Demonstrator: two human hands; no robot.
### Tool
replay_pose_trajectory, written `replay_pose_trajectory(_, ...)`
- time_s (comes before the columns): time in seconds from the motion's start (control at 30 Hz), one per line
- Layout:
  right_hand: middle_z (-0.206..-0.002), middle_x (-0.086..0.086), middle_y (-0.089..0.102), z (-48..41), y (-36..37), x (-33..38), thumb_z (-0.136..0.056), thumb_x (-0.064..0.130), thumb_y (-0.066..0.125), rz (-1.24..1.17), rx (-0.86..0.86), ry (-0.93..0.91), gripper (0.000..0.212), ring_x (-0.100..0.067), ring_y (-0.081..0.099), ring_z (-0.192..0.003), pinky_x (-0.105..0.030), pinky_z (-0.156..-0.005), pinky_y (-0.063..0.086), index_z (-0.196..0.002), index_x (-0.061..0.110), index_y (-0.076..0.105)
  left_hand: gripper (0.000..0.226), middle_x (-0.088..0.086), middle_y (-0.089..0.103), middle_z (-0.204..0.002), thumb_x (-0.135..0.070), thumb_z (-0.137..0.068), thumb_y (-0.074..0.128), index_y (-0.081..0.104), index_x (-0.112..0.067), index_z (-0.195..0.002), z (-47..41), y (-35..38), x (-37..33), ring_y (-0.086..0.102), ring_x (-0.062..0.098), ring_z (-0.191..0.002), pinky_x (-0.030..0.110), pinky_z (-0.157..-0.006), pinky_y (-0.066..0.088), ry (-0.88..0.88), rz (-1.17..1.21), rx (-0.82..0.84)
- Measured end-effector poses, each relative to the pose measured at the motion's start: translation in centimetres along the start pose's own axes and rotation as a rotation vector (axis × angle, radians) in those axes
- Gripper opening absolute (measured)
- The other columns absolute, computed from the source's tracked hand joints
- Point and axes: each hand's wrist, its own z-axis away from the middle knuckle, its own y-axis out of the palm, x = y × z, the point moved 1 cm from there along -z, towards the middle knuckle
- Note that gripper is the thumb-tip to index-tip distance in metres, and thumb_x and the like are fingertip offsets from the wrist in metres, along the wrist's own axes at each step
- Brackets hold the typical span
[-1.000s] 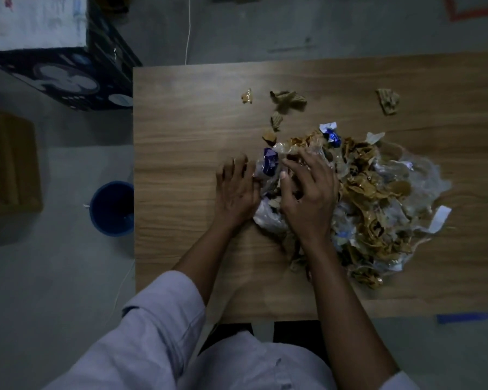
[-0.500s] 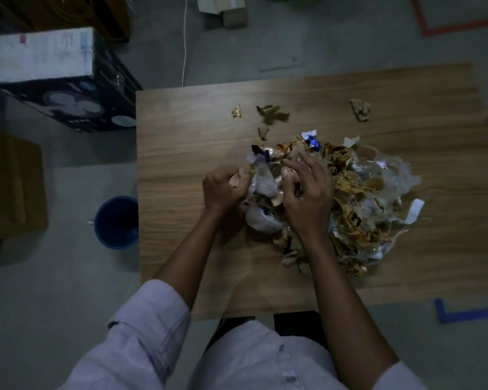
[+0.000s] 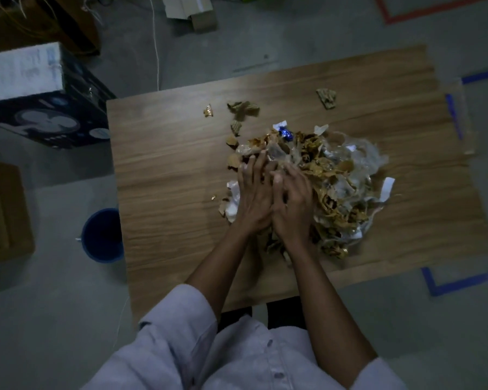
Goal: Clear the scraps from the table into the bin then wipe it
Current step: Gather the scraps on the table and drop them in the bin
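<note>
While both hands lay side by side and touched each other on the near left side of the pile of scraps [image 3: 335, 175], the pile sat on the table [image 3: 166, 170], a bit right of the middle. The left hand [image 3: 252, 198] lay flat with straight fingers and pressed down on white and brown bits. The right hand [image 3: 293, 204] had its fingers bent down into the pile, and it was not clear whether they gripped anything. A white strip [image 3: 386, 190] stuck out of the pile toward the right edge. Nearer the far edge, apart from the pile, lay a gold bit [image 3: 208, 111], some brown bits [image 3: 243, 109] and a torn brown piece [image 3: 326, 98]. A wide stretch of bare wood ran from the pile to the left edge. The blue bin [image 3: 103, 235] stood on the floor just beside that left edge, along its near half, with grey floor around it. A dark box [image 3: 40, 108] stood on the floor by the far left corner. Blue tape [image 3: 457, 282] marked the floor past the near right corner.
</note>
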Motion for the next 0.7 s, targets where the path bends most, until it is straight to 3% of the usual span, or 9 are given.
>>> replay_pose_trajectory(0.13, -0.148, -0.002, 0.057, -0.4, -0.3, -0.3, -0.109, 0.038, 0.038, -0.012, 0.002, -0.058, 0.044, -0.019, 0.043, -0.142, -0.035, -0.114, 0.039, -0.134, 0.015, 0.067, 0.063, 0.012, 0.018, -0.168, -0.044, -0.104, 0.032, 0.03, -0.012, -0.158, -0.8, -1.1, -0.2, 0.008, 0.028, -0.157, 0.052, -0.126, 0.005, -0.121, 0.109, -0.139)
replay_pose_trajectory(0.23, -0.152, -0.001, 0.052, -1.0, -0.6, 0.0, -0.108, 0.042, 0.035, -0.025, 0.069, 0.0, 0.047, -0.017, 0.037, -0.145, -0.039, -0.116, 0.037, -0.135, 0.018, 0.066, 0.067, 0.011, 0.009, -0.17, -0.052, -0.106, 0.021, 0.022, -0.013, -0.161, -0.7, -0.9, -0.2, 0.0, 0.025, -0.158, 0.058, -0.124, 0.007, -0.15, 0.173, -0.048)
replay_pose_trajectory(0.37, -0.15, -0.001, 0.054, -2.9, -1.2, 1.3, -0.108, 0.039, 0.038, -0.075, 0.029, -0.112, 0.042, -0.016, 0.038, -0.142, -0.037, -0.116, 0.034, -0.127, 0.021, 0.071, 0.064, 0.007, 0.013, -0.17, -0.049, -0.105, 0.029, 0.026, -0.017, -0.16, -2.4, -2.9, -1.1, 0.002, 0.02, -0.158, 0.049, -0.127, 0.005, -0.213, 0.38, -0.217)
replay_pose_trajectory(0.47, -0.143, -0.005, 0.059, -5.2, -0.8, 2.8, -0.107, 0.036, 0.041, -0.108, 0.005, -0.201, 0.04, -0.02, 0.046, -0.136, -0.027, -0.112, 0.034, -0.125, 0.016, 0.071, 0.063, 0.005, 0.018, -0.17, -0.049, -0.104, 0.027, 0.032, -0.018, -0.158, -3.7, -4.6, -0.8, 0.007, 0.02, -0.158, 0.048, -0.126, 0.002, -0.286, 0.42, -0.317)
replay_pose_trajectory(0.6, -0.134, -0.008, 0.062, -10.8, 1.3, 3.9, -0.101, 0.031, 0.057, 0.016, 0.045, -0.281, 0.028, -0.026, 0.048, -0.131, -0.039, -0.11, 0.04, -0.12, 0.016, 0.072, 0.061, 0.013, 0.036, -0.16, -0.051, -0.1, 0.03, 0.05, -0.019, -0.148, -7.2, -5.9, 3.8, 0.024, 0.023, -0.152, 0.045, -0.123, 0.022, -0.565, 0.404, -0.402)
replay_pose_trajectory(0.7, -0.143, -0.009, 0.054, -15.3, 4.1, 4.0, -0.093, 0.031, 0.067, 0.195, 0.262, -0.259, 0.042, -0.03, 0.039, -0.137, -0.045, -0.11, 0.04, -0.133, 0.019, 0.064, 0.058, 0.02, 0.039, -0.153, -0.04, -0.097, 0.043, 0.048, -0.015, -0.149, -10.3, -6.2, 8.6, 0.035, 0.037, -0.143, 0.048, -0.117, 0.031, -0.693, 0.3, -0.306)
